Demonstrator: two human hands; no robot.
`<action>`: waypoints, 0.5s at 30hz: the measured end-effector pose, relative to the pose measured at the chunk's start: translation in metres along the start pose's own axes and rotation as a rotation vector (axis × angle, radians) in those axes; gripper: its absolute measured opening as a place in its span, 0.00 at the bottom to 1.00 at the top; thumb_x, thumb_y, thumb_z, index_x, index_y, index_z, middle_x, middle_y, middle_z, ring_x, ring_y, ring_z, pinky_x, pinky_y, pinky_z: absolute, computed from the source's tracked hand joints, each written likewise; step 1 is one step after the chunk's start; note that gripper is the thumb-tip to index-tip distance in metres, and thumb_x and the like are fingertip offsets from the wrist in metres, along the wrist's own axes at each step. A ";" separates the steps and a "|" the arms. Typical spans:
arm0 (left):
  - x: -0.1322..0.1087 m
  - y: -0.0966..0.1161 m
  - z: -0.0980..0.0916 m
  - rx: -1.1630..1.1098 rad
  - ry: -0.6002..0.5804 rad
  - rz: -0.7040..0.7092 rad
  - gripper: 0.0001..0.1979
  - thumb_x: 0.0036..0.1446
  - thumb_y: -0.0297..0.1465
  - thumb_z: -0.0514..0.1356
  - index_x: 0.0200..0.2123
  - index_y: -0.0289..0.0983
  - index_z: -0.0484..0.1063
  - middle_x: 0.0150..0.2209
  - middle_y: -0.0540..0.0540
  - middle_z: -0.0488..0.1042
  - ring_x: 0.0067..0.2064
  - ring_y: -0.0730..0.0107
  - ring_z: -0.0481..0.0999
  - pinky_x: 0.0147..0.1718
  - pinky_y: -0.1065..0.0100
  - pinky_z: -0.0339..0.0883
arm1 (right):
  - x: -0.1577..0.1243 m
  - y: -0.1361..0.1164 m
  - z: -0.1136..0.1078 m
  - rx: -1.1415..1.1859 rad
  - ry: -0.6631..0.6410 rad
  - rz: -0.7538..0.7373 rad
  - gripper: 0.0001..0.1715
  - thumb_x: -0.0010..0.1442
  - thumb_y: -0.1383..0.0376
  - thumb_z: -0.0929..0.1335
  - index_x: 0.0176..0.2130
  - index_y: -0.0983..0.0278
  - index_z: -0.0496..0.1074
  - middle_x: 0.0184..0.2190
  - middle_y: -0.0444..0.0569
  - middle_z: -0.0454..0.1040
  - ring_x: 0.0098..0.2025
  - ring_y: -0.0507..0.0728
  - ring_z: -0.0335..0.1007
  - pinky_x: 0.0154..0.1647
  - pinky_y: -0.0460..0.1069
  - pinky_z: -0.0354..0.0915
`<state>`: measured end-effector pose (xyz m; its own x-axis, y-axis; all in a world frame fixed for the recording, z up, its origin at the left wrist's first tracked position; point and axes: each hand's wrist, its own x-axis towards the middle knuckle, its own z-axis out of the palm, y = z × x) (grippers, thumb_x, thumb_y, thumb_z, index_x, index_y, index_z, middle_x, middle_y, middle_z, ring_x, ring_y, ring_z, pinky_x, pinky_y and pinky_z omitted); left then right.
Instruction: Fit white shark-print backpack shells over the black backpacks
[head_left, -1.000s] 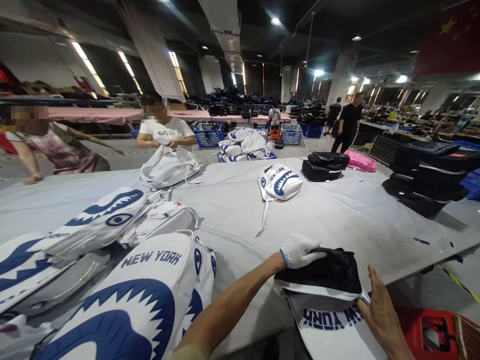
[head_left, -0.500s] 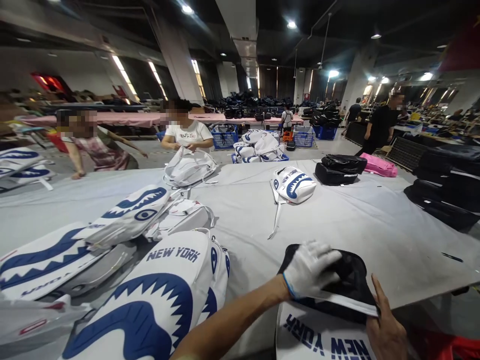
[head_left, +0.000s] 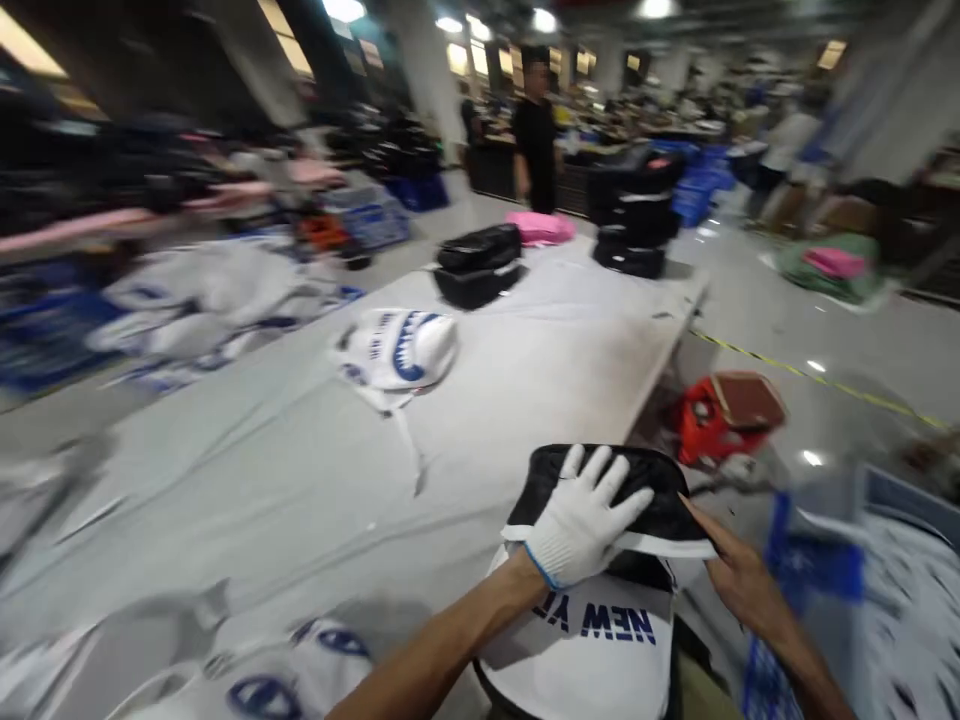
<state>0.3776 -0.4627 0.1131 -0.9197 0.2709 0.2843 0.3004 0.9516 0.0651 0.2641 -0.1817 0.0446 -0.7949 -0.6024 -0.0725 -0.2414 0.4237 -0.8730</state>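
A white backpack (head_left: 592,660) with "NEW YORK" in blue letters, upside down to me, lies at the near side of the table. Its black-lined part (head_left: 652,490), edged with a white strip, is folded out beyond the lettering. My left hand (head_left: 581,520), in a white knit glove with a blue cuff, lies on that black lining with its fingers spread. Bare, my right hand (head_left: 731,560) grips the right end of the white-edged lining, its fingers partly hidden. Other white backpacks with blue eyes (head_left: 262,695) lie at the lower left, blurred.
Farther along the white-covered table (head_left: 300,480) lie a small white backpack (head_left: 409,350), black bags (head_left: 480,265), a pink bag (head_left: 540,228) and a black stack (head_left: 637,220). Beyond the right edge are a red container (head_left: 727,415) and a blue crate (head_left: 810,570). A person (head_left: 536,140) stands behind.
My view has swung to the right. The left hand has flattened with fingers spread on the lining, and my right fingers have closed on its edge. More of the floor at right shows.
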 end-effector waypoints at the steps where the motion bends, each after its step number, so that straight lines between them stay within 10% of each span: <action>1: 0.012 0.006 0.001 -0.013 -0.032 0.021 0.33 0.71 0.46 0.63 0.76 0.47 0.70 0.77 0.29 0.67 0.76 0.25 0.62 0.73 0.22 0.45 | -0.007 -0.003 -0.012 0.026 -0.011 0.020 0.41 0.61 0.59 0.66 0.70 0.61 0.79 0.68 0.49 0.81 0.75 0.66 0.73 0.78 0.60 0.68; 9: 0.097 0.054 0.028 -0.071 -0.195 0.218 0.34 0.62 0.44 0.72 0.69 0.43 0.77 0.79 0.26 0.63 0.79 0.18 0.57 0.73 0.17 0.43 | -0.045 0.000 -0.090 0.166 -0.017 0.196 0.31 0.67 0.60 0.68 0.65 0.62 0.83 0.63 0.52 0.84 0.66 0.67 0.80 0.72 0.59 0.71; 15: 0.180 0.060 0.065 -0.091 -0.266 0.282 0.31 0.58 0.40 0.75 0.64 0.41 0.80 0.76 0.24 0.66 0.77 0.20 0.64 0.74 0.21 0.49 | -0.008 0.033 -0.141 0.342 -0.101 0.208 0.20 0.68 0.54 0.73 0.48 0.63 0.89 0.48 0.48 0.88 0.55 0.62 0.82 0.62 0.51 0.73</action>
<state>0.2141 -0.3470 0.1058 -0.8278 0.5591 0.0460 0.5606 0.8210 0.1079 0.1842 -0.0674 0.0849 -0.7447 -0.5982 -0.2960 0.1310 0.3038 -0.9437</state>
